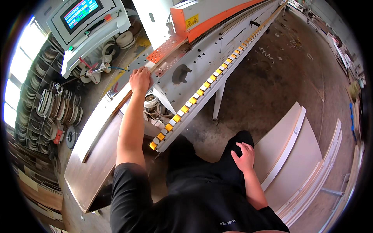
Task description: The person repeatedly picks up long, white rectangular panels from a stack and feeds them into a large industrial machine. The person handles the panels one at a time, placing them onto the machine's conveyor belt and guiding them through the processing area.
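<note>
Along the left rim, a wire-like rack [39, 73] stands crowded with coils of banding [58, 108], white, brown and grey, their lower ranks sinking into shadow above stacked brown boards [42, 192] that the dark fisheye border cuts off. At upper left, a pale control console [93, 38] carries a lit touchscreen [81, 13], its top clipped by the frame. Left of centre, a long white-faced board [103, 124] slants up from a smooth brown worktable [89, 174], its surface washed out by glare. The left hand [140, 79] lies over the board's upper stretch, knuckles bent and fingers close together; the fingertips are hard to make out, so whether it grips or only presses I cannot tell. Just beyond, a perforated orange plate [167, 48] adjoins the grey metal body of the machine [213, 44], which runs out past the top edge. Below it, a narrow roller track [200, 92] of alternating yellow and white pieces crosses the centre diagonally. Lower right of centre, the right hand [244, 156] is relaxed and empty, fingers loosely spread over a black trouser leg [229, 151]; contact with the cloth is unclear. At lower right, flat beige panels [299, 145] with pale straight edges overlap, partly hidden by the forearm and sleeve.
</note>
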A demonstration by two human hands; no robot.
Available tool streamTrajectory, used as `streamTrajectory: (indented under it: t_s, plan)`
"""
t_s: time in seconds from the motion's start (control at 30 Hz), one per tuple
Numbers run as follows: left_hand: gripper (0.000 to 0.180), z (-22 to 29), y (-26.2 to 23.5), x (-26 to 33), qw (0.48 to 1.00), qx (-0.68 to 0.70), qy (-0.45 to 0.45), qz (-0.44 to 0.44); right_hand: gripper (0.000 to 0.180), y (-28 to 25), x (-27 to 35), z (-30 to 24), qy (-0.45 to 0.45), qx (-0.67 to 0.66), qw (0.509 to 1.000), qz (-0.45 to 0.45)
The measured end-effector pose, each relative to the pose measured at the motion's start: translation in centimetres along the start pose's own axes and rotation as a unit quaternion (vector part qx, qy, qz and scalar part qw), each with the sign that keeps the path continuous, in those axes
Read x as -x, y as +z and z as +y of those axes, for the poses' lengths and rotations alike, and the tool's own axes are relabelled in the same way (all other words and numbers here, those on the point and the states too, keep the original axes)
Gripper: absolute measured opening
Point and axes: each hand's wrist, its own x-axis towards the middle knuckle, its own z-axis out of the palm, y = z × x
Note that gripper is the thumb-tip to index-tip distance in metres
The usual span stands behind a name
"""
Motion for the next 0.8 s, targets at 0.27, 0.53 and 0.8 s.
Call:
streamTrajectory:
  t_s: [0.27,0.53,0.8]
  plan:
    - [0.03,-5.5,-7.3,7.7,1.0,0.007,0.023,0.011,0.045,0.3,0.2,1.3,0.01,-0.054,0.998,0.022]
    - [0.024,-14.7,-18.5,21.9,0.992,-0.06,-0.106,-0.006,0.043,0.7,0.0,1.2,0.001,-0.063,0.998,0.013]
    - [0.011,-15.9,-18.0,21.1,0.993,-0.07,-0.094,-0.001,0.042,0.8,-0.6,1.2,-0.007,-0.047,0.999,-0.002]
